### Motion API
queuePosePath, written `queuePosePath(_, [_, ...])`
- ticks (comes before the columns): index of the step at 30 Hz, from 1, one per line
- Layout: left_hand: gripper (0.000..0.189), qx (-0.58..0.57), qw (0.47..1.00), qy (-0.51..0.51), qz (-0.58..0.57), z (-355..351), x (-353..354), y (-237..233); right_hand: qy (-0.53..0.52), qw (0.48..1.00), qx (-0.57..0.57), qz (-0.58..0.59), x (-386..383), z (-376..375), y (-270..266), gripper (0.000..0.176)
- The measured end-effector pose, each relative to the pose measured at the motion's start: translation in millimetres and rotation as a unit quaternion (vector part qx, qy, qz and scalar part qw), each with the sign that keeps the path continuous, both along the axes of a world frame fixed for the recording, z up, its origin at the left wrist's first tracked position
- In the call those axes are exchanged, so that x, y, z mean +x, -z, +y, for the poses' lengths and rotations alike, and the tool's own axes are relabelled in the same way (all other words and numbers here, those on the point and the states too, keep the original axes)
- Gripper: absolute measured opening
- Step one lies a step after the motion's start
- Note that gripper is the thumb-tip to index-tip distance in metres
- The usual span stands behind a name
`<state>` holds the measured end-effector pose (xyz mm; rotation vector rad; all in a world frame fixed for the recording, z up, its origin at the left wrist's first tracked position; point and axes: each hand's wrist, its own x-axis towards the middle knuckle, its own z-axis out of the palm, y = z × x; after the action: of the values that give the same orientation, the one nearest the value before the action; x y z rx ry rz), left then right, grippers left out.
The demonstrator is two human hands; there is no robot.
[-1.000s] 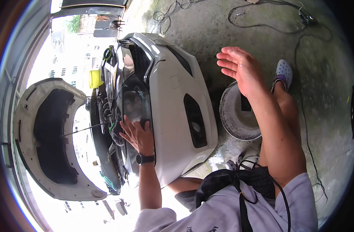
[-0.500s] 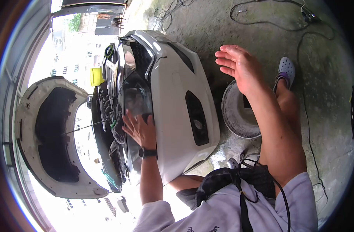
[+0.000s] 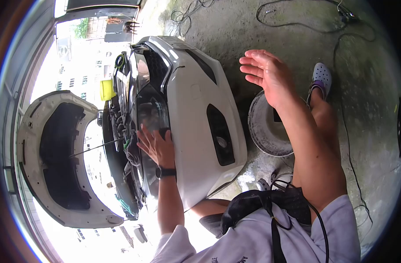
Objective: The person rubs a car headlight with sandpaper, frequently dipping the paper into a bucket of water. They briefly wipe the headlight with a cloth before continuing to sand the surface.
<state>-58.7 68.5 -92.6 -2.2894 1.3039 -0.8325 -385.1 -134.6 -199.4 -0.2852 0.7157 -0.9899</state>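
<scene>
My left hand (image 3: 158, 148), with a dark watch on the wrist, lies with fingers spread against the glossy headlight (image 3: 151, 107) of a white car. A small dark patch beside its thumb cannot be made out. My right hand (image 3: 270, 74) is raised in the air with fingers stretched out, holding nothing. Below and beside it, partly covered by my forearm, a round grey-rimmed bucket (image 3: 258, 127) stands on the floor. The white front bumper (image 3: 194, 127) lies between my hands. A bunched grey cloth (image 3: 132, 155) appears at the engine bay's edge, near my left fingertips.
The raised hood (image 3: 93, 193) is held by a thin prop rod (image 3: 97, 146). A yellow container (image 3: 107, 90) sits by the engine bay. Black cables (image 3: 292, 30) trail over the wet concrete floor (image 3: 235, 26). My clog (image 3: 322, 75) stands beyond the bucket.
The whole view has shifted slightly, so the car and bucket appear a little farther left. Both hands keep nearly the same pose.
</scene>
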Motion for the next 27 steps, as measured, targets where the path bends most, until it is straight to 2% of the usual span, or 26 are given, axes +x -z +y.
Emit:
queuePosePath(3, [0.039, -0.013, 1.0, -0.022, -0.007, 1.6, 1.9, 5.4, 0.004, 1.0, 0.019, -0.013, 3.9, -1.7, -1.3, 0.024])
queuePosePath(5, [0.039, -0.026, 0.998, 0.058, -0.03, -22.8, 16.3, 9.6, -0.003, 1.0, 0.018, -0.016, 6.5, -0.6, 3.0, 0.024])
queuePosePath(8, [0.039, 0.023, 0.999, 0.006, -0.029, -72.7, 18.6, 4.8, 0.008, 1.0, 0.023, -0.009, 2.9, 4.0, 2.8, 0.023])
queuePosePath(12, [0.039, 0.01, 0.998, 0.046, -0.037, -43.7, 19.8, 4.6, 0.012, 1.0, 0.017, -0.005, -1.5, 3.6, -0.5, 0.023])
queuePosePath(14, [0.039, 0.025, 0.999, -0.026, -0.01, -16.1, 7.1, 4.3, 0.007, 1.0, 0.014, -0.001, -2.3, 1.5, -2.6, 0.026])
queuePosePath(15, [0.039, 0.025, 0.999, -0.027, -0.01, -17.8, 3.3, 3.3, 0.003, 1.0, 0.007, 0.005, -2.6, -0.1, -3.6, 0.03])
queuePosePath(17, [0.041, 0.016, 1.0, 0.001, -0.02, -21.9, -3.4, 2.1, 0.007, 1.0, 0.011, -0.001, -2.1, -1.9, -3.9, 0.027])
queuePosePath(21, [0.042, 0.026, 0.998, 0.035, -0.044, -73.4, 28.0, 7.6, 0.009, 1.0, 0.023, -0.003, -1.9, 3.1, 0.7, 0.024])
queuePosePath(23, [0.042, 0.037, 0.999, -0.006, -0.03, -88.9, 23.4, 2.1, 0.009, 1.0, 0.018, 0.008, -5.7, 6.0, 0.0, 0.026])
queuePosePath(27, [0.042, 0.028, 0.999, -0.004, -0.021, -39.2, 6.5, -0.9, 0.002, 1.0, -0.001, 0.002, -5.9, 0.6, 0.6, 0.029])
